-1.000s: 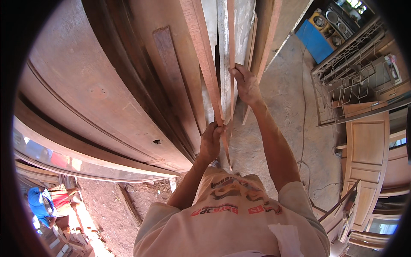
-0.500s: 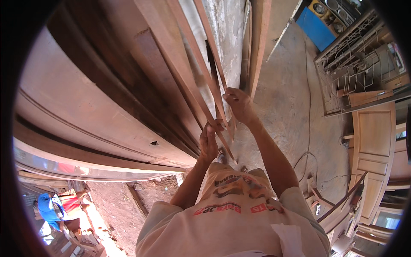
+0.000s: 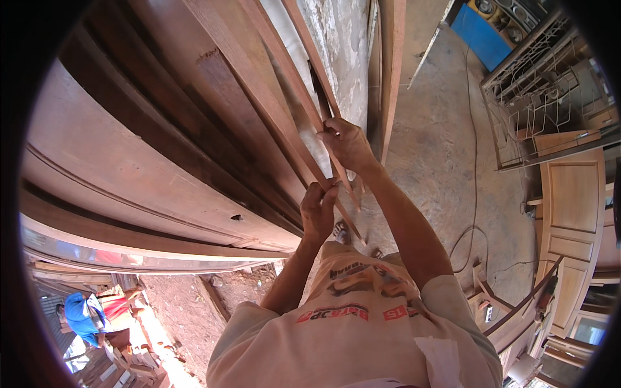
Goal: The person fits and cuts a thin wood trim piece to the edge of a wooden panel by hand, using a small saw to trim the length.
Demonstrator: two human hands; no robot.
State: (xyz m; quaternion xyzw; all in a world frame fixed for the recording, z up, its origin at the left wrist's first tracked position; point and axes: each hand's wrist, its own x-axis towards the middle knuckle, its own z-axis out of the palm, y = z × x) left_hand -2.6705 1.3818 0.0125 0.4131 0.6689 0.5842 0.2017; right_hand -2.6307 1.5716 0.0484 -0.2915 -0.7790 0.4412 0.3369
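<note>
Several long, narrow wooden strips lean side by side against a weathered wall. My left hand (image 3: 319, 208) is closed on the nearest wooden strip (image 3: 275, 123) close to its lower end, thumb and fingers pinching its edge. Slightly farther off, my right hand (image 3: 348, 143) has its fingers bent around the edge of the second wooden strip (image 3: 284, 68). Beyond that, a third wooden strip (image 3: 313, 55) rests against the peeling wall (image 3: 346, 58). The strips' tips come down near my feet.
Large wooden door panels (image 3: 149, 174) stand stacked at my left. A thicker post (image 3: 391, 77) rises beyond the strips. A cable (image 3: 474, 149) runs over the concrete floor. At right are a metal rack (image 3: 537, 90), a panelled door (image 3: 569, 194) and a blue speaker box (image 3: 480, 35).
My right hand has moved up and left, from the third strip to the second. My left hand stays on the nearest strip, its fingers curled more tightly.
</note>
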